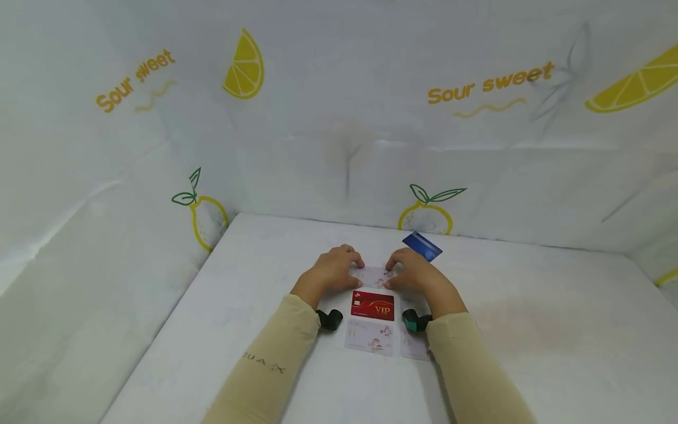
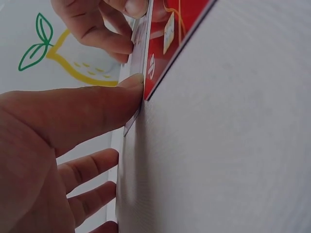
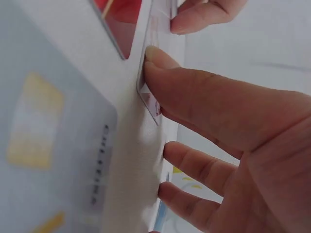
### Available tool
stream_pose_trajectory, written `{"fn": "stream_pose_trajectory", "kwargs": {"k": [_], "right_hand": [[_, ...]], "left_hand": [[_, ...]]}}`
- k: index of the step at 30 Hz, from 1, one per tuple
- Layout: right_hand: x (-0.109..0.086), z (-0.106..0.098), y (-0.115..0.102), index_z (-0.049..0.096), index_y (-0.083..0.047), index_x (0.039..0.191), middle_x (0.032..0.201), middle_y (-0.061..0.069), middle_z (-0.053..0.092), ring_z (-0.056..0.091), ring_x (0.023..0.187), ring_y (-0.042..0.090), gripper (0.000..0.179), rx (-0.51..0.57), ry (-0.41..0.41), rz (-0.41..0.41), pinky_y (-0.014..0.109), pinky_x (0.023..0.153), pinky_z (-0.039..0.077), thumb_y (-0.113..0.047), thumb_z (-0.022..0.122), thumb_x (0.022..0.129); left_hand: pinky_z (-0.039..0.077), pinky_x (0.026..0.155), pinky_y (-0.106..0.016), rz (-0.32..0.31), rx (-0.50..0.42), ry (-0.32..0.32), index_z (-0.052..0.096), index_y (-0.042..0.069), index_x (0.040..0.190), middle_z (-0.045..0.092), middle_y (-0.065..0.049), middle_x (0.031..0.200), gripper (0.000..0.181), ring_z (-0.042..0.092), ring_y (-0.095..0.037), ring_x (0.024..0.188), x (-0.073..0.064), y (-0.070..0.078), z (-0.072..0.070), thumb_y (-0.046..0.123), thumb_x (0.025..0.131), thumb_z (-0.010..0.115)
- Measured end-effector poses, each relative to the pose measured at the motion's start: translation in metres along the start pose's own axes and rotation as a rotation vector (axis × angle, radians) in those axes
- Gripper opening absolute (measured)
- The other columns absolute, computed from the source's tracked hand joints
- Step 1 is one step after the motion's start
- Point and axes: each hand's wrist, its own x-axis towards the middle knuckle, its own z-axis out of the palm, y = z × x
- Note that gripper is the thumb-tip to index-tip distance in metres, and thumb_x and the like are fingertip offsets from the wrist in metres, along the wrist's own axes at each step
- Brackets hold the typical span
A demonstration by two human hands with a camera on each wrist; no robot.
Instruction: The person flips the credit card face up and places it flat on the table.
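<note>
A pale pink card (image 1: 374, 277) lies between the two hands at the top of a small group of cards. My left hand (image 1: 335, 268) grips its left end, thumb (image 2: 109, 109) at the near edge and fingers toward the far edge. At the right end my right hand (image 1: 415, 274) pinches the same card, its thumb (image 3: 180, 85) against the near edge; the other fingertips touch the table. Just below sits a red VIP card (image 1: 373, 306), face up. Under that one is a pale VIP card (image 1: 369, 338) with a flower print.
Beyond the right hand a blue card (image 1: 422, 246) lies at a slant near the wall. A silvery card (image 3: 58, 126) with a gold chip is close to the right wrist, and another pale card (image 1: 414, 347) is partly covered by the right sleeve. Lemon-printed sheeting (image 1: 339, 147) rises behind the white table (image 1: 529, 365).
</note>
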Motion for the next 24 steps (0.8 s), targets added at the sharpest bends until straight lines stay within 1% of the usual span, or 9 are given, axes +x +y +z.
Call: {"fn": "stream_pose_trajectory", "kwargs": {"k": [4, 8, 12, 15, 17, 18, 21, 23, 24], "right_hand": [[0.001, -0.005, -0.006, 0.068, -0.016, 0.107, 0.134, 0.011, 0.054, 0.05, 0.12, 0.032, 0.03, -0.059, -0.031, 0.004, 0.055, 0.099, 0.045, -0.025, 0.081, 0.081], [0.005, -0.007, -0.013, 0.068, -0.018, 0.102, 0.126, 0.01, 0.055, 0.054, 0.105, 0.03, 0.028, -0.128, -0.06, 0.035, 0.048, 0.086, 0.052, -0.028, 0.082, 0.08], [0.014, -0.007, -0.018, 0.067, -0.02, 0.098, 0.118, 0.01, 0.054, 0.053, 0.099, 0.029, 0.03, -0.21, -0.072, 0.052, 0.042, 0.076, 0.054, -0.036, 0.083, 0.078], [0.017, -0.007, -0.019, 0.066, -0.021, 0.096, 0.114, 0.009, 0.055, 0.054, 0.096, 0.029, 0.031, -0.258, -0.088, 0.051, 0.041, 0.074, 0.054, -0.039, 0.083, 0.078], [0.014, -0.008, -0.021, 0.067, -0.021, 0.097, 0.116, 0.01, 0.055, 0.054, 0.098, 0.03, 0.03, -0.264, -0.09, 0.032, 0.044, 0.077, 0.054, -0.038, 0.082, 0.079], [0.013, -0.009, -0.02, 0.068, -0.02, 0.1, 0.119, 0.011, 0.056, 0.055, 0.102, 0.031, 0.029, -0.258, -0.076, 0.012, 0.046, 0.082, 0.054, -0.038, 0.081, 0.08], [0.01, -0.016, -0.014, 0.069, -0.016, 0.111, 0.132, 0.017, 0.053, 0.051, 0.118, 0.038, 0.035, -0.242, 0.018, -0.059, 0.056, 0.094, 0.048, -0.037, 0.076, 0.085], [0.009, -0.021, 0.0, 0.065, -0.011, 0.122, 0.14, 0.02, 0.048, 0.043, 0.128, 0.042, 0.045, -0.234, 0.093, -0.062, 0.062, 0.101, 0.041, -0.038, 0.073, 0.087], [0.01, -0.024, 0.008, 0.062, -0.01, 0.128, 0.143, 0.022, 0.045, 0.041, 0.131, 0.044, 0.052, -0.246, 0.131, -0.046, 0.064, 0.102, 0.038, -0.04, 0.072, 0.088]], "left_hand": [[0.036, 0.11, -0.049, 0.001, -0.005, -0.001, 0.067, 0.025, 0.116, 0.05, -0.001, 0.14, 0.035, 0.044, -0.024, 0.133, 0.001, -0.001, 0.0, 0.033, 0.084, 0.078], [0.036, 0.109, -0.048, 0.004, -0.006, 0.002, 0.067, 0.026, 0.115, 0.05, 0.0, 0.139, 0.034, 0.045, -0.023, 0.131, 0.003, -0.003, 0.003, 0.034, 0.084, 0.078], [0.036, 0.109, -0.049, 0.001, -0.006, 0.006, 0.067, 0.026, 0.114, 0.051, 0.0, 0.137, 0.034, 0.045, -0.023, 0.131, 0.004, -0.005, 0.004, 0.034, 0.083, 0.078], [0.036, 0.109, -0.05, 0.002, -0.01, 0.007, 0.067, 0.026, 0.114, 0.051, 0.0, 0.137, 0.034, 0.045, -0.023, 0.131, 0.002, -0.005, 0.004, 0.033, 0.083, 0.078], [0.035, 0.109, -0.05, 0.003, -0.014, 0.004, 0.067, 0.026, 0.113, 0.051, -0.001, 0.137, 0.034, 0.045, -0.023, 0.131, 0.001, -0.003, 0.004, 0.033, 0.083, 0.078], [0.035, 0.109, -0.05, 0.006, -0.01, 0.004, 0.067, 0.026, 0.113, 0.051, -0.001, 0.137, 0.033, 0.045, -0.023, 0.131, 0.0, -0.002, 0.004, 0.033, 0.083, 0.078], [0.034, 0.11, -0.05, 0.006, 0.001, 0.008, 0.066, 0.025, 0.114, 0.05, -0.001, 0.138, 0.034, 0.044, -0.023, 0.133, -0.001, 0.0, 0.001, 0.034, 0.083, 0.078], [0.033, 0.111, -0.05, 0.004, -0.005, 0.008, 0.066, 0.025, 0.114, 0.05, -0.001, 0.139, 0.034, 0.043, -0.024, 0.134, -0.003, 0.002, 0.002, 0.033, 0.084, 0.078], [0.032, 0.111, -0.05, 0.004, -0.01, 0.01, 0.066, 0.025, 0.114, 0.05, -0.002, 0.139, 0.034, 0.042, -0.024, 0.134, -0.003, 0.003, 0.002, 0.033, 0.083, 0.078]]}}
